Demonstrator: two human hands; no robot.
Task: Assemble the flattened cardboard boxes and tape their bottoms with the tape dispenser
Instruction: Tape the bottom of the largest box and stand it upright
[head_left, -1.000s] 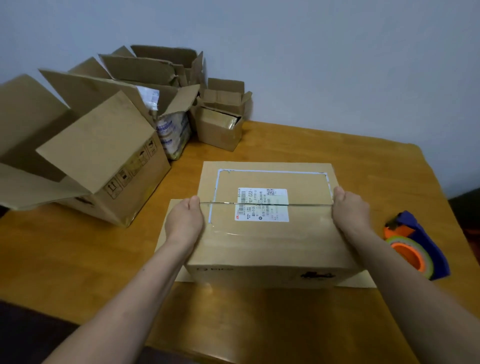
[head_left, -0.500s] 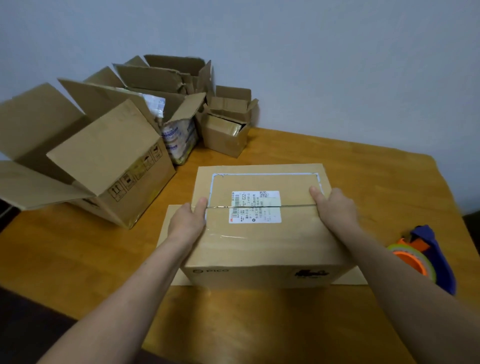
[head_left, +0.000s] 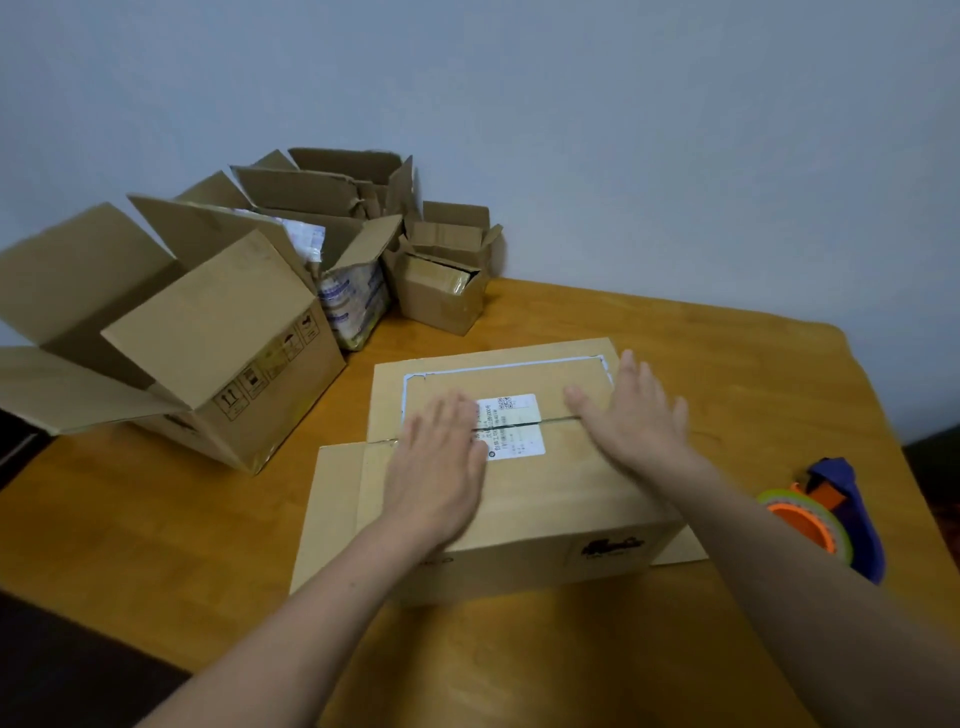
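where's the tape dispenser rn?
Head view, far right: the tape dispenser lies on the table near its right edge, just right of the box, untouched.

I face a plain wall (head_left: 649, 135) of pale blue-grey, dimmer toward the top and lighter lower down. The table (head_left: 717, 364) in front of me is honey-coloured wood with fine grain. Its far edge stands against the wall, and its far right corner is rounded. The light is soft and even; it leaves a faint sheen on the wood at my left and only gentle shadows. Past the table's right edge lies a dark strip (head_left: 937, 467), and below its near left edge a dark patch (head_left: 67, 670). Both are too dim for me to tell what they are.
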